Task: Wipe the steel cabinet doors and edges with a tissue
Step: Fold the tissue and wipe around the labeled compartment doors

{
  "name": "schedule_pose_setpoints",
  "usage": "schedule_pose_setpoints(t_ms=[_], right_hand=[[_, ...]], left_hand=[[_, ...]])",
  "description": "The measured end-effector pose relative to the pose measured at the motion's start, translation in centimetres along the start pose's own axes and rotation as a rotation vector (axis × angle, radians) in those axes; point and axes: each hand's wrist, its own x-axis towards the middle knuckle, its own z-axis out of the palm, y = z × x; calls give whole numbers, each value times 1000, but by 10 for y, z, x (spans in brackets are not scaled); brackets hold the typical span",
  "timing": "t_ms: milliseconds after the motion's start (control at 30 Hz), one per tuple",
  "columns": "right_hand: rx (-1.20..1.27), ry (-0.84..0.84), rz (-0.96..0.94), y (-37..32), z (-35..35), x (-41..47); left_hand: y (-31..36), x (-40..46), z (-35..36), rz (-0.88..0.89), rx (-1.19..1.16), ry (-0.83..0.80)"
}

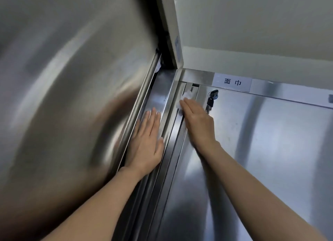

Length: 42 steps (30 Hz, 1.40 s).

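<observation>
Now tissue [185,98] lies under right hand's [196,121] fingertips [183,103].

white tissue [186,96], silver doors [261,150] (black key [210,101]).

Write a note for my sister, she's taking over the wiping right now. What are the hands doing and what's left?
Left hand: flat on the steel edge strip, fingers straight, holding nothing.
Right hand: pressing the tissue into the door edge near the top corner, beside the key.
Done: cannot tell which parts are already wiped.
Left: carry on down this edge, then the right door and the left door.
</observation>
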Motion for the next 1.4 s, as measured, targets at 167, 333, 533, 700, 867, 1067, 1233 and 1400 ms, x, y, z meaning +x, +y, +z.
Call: schedule_pose_setpoints(t_ms=[167, 333, 533, 700, 867, 1067, 1233, 1400], right_hand=[[-115, -71, 7, -28, 4, -53], [-268, -299, 5, -34, -5, -60], [-250, -313, 158, -13, 6, -5], [-248, -320, 51, -30, -6, -56], [-319, -274, 185, -8, 10, 5], [-169, -251, 231, -18, 11, -14], [-164, -316, 120, -21, 1, -40], [-188, -339, 232, 14, 16, 29]], left_hand=[[0, 1, 2, 33, -12, 55], [1, 0, 2, 22, 3, 59], [1, 0, 3, 27, 11, 60], [0, -1, 1, 14, 2, 10], [-2, -1, 2, 4, -3, -37], [-3, -1, 3, 6, 2, -36], [-3, -1, 4, 2, -3, -26], [-5, -2, 5, 9, -7, -42]])
